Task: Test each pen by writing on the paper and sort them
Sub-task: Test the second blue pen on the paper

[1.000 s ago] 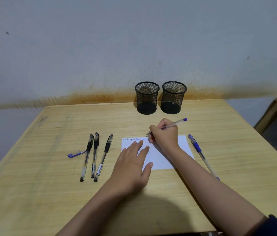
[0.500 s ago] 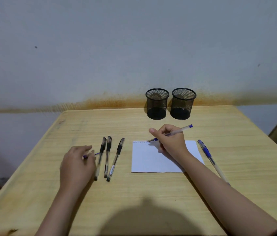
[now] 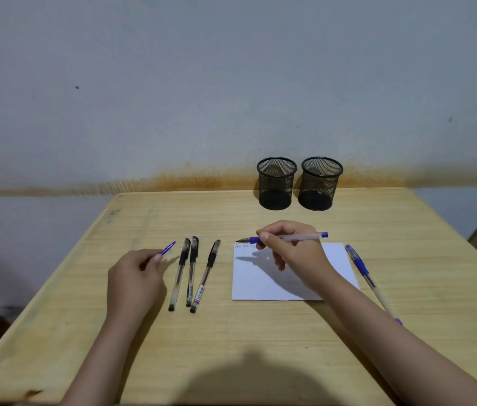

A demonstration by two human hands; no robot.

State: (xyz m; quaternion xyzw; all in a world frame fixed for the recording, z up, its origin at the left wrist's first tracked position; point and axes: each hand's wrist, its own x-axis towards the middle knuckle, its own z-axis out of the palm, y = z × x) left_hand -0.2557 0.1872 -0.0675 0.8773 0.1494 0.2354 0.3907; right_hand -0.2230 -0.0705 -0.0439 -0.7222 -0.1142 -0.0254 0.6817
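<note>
I see the right hand (image 3: pixel 295 253) at frame centre pinching an uncapped blue pen (image 3: pixel 287 238), now lying almost level with its tip pointing left just past the paper's (image 3: pixel 260 276) upper left corner; a second ago that tip was down on the sheet, writing. The left hand (image 3: pixel 134 276) has left the paper, where it lay flat, and sits left of centre, its fingers curled round a blue pen cap (image 3: pixel 168 247) lifted off the table (image 3: pixel 260 332); half a second ago it was just closing on that cap. Three black pens (image 3: pixel 191 271) lie side by side between the two hands, unmoved. A capped blue pen (image 3: pixel 369 276) lies right of the paper, partly under the forearm. Two black mesh cups (image 3: pixel 298 183) stand together at the table's far edge.
</note>
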